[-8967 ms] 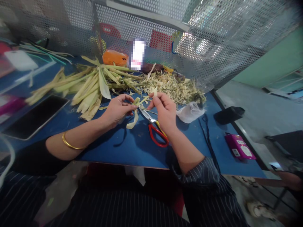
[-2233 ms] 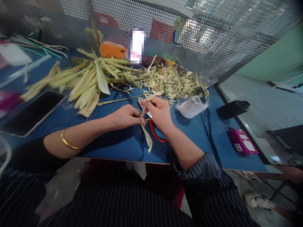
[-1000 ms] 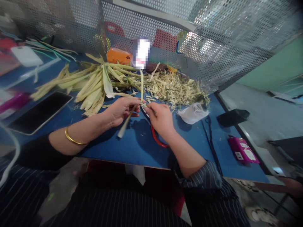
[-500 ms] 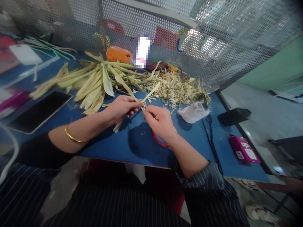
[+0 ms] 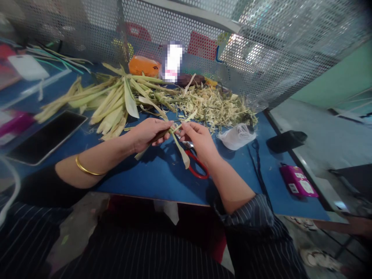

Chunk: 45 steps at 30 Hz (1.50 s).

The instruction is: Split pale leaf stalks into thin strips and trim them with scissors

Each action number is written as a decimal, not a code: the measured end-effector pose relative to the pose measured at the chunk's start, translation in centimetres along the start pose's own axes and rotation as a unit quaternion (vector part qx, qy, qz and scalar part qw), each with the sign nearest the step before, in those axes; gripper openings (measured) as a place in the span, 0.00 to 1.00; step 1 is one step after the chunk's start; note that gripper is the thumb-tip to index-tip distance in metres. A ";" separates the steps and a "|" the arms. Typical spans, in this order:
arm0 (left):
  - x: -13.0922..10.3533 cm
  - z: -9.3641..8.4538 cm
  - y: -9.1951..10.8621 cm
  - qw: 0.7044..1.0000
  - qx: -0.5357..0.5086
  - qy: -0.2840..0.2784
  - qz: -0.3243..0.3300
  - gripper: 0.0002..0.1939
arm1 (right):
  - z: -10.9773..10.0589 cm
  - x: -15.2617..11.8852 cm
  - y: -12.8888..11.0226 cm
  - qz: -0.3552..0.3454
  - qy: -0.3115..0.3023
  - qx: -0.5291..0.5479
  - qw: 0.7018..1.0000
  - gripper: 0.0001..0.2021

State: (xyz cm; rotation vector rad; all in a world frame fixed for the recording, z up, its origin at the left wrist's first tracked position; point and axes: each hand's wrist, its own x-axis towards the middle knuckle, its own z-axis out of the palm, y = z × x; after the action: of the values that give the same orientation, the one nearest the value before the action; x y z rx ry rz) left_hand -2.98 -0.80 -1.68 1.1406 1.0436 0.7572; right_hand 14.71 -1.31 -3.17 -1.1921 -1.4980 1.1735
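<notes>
Pale green corn husk strips (image 5: 181,150) cross between my two hands above the blue table. My left hand (image 5: 150,133) is closed, pinching the strips where they cross. The fingers of my right hand (image 5: 200,142) are closed at the crossing, on a husk strip whose tip sticks up past them. One strip end hangs down between the hands. Below my right hand lies a pair of scissors (image 5: 200,175) with red handles, partly covered by that hand. Beyond my left hand spreads a bundle of corn husks (image 5: 113,104). A heap of shredded husk (image 5: 213,102) lies behind my right hand.
A dark phone (image 5: 48,135) lies at left. To the right are a white plastic bundle (image 5: 236,137), a black case (image 5: 286,141) and a magenta packet (image 5: 298,181). An orange packet (image 5: 143,66) and a lit, blurred screen (image 5: 173,62) stand before the perforated metal panel (image 5: 203,27).
My right hand has shifted slightly up, uncovering more of the scissors. One husk strip now hangs down toward me between my hands.
</notes>
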 end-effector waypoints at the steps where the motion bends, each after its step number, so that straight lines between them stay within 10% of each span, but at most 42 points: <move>1: -0.1 0.1 -0.1 1.000 0.011 -0.009 0.001 0.17 | 0.2 0.0 0.1 0.004 0.006 0.028 1.000 0.16; 11: 0.0 0.4 -1.1 0.991 0.113 -0.065 0.043 0.14 | 0.1 0.0 0.7 -0.015 0.059 -0.088 0.994 0.18; 16: -0.6 0.7 -0.6 0.982 0.180 -0.021 0.046 0.12 | -0.9 -0.6 -1.1 -0.202 0.151 -0.312 0.916 0.17; 21: -0.9 1.1 -1.0 0.975 0.199 -0.064 0.078 0.13 | 0.1 -0.5 -0.6 -0.221 0.001 -0.235 0.947 0.05; 27: -1.3 1.4 -0.8 0.963 0.249 -0.069 0.073 0.16 | 1.0 -0.4 0.6 -0.184 0.076 -0.190 0.961 0.13; 36: 0.0 1.0 -1.5 0.998 -0.051 -0.002 0.031 0.14 | 0.0 -2.1 -0.9 -0.347 0.143 -0.347 0.859 0.09; 40: 0.5 0.6 -1.5 0.984 -0.153 0.010 0.092 0.08 | 1.4 -2.8 -0.5 -0.241 0.039 -0.344 0.907 0.12; 45: 0.6 0.8 -1.9 0.978 -0.157 0.018 0.133 0.12 | 2.3 -2.3 0.3 -0.123 0.064 -0.299 0.944 0.14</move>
State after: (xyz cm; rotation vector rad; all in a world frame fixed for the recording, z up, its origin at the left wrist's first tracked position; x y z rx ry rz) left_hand -2.09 -1.04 -3.63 1.0032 0.7731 1.1163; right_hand 12.92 -3.91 -4.05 -1.3839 -1.9049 0.4645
